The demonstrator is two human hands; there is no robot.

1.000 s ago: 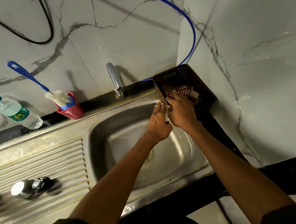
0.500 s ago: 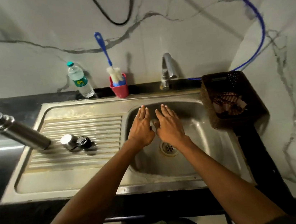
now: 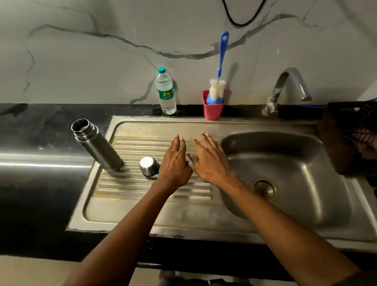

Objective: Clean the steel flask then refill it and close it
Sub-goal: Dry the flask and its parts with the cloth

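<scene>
The steel flask (image 3: 98, 145) stands upright and uncapped at the left end of the ribbed drainboard (image 3: 135, 149). Its steel cap (image 3: 148, 166) lies on the ribs just right of it. My left hand (image 3: 174, 162) hovers over the drainboard with straight fingers, right beside the cap and hiding what lies behind it. My right hand (image 3: 208, 158) is flat next to it, over the strip between drainboard and sink basin (image 3: 287, 153). Both hands hold nothing.
A clear plastic water bottle (image 3: 165, 91) stands against the wall. A red cup (image 3: 213, 104) holds a blue-handled bottle brush (image 3: 221, 63). The tap (image 3: 285, 88) arches over the basin. A dark basket (image 3: 363, 134) with a cloth sits at the right.
Both hands left the basket, crossed the basin and now sit over the drainboard near the cap. The view has swung left, bringing the whole flask into sight.
</scene>
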